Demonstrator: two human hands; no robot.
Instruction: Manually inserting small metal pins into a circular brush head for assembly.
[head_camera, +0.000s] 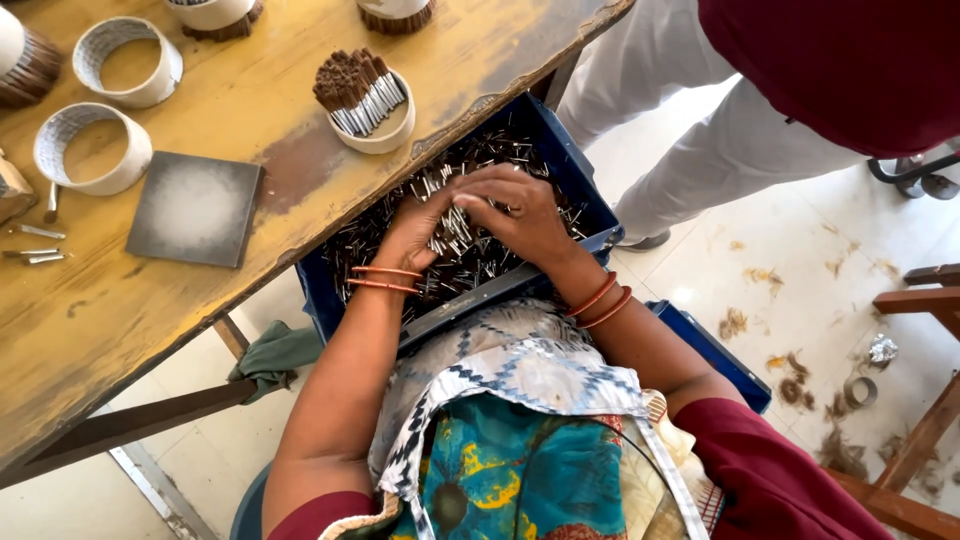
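Head view: your left hand (415, 228) and right hand (520, 210) meet over the blue crate (570, 170) on your lap, fingers pressed together pinching a bundle of silver-tipped sticks (455, 232) from its heap.

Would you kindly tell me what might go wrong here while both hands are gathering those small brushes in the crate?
The blue crate rests on the lap under the table edge; it might tip, spilling brushes. The left hand and right hand dig among metal ends, which may prick fingers. The bangles could snag.
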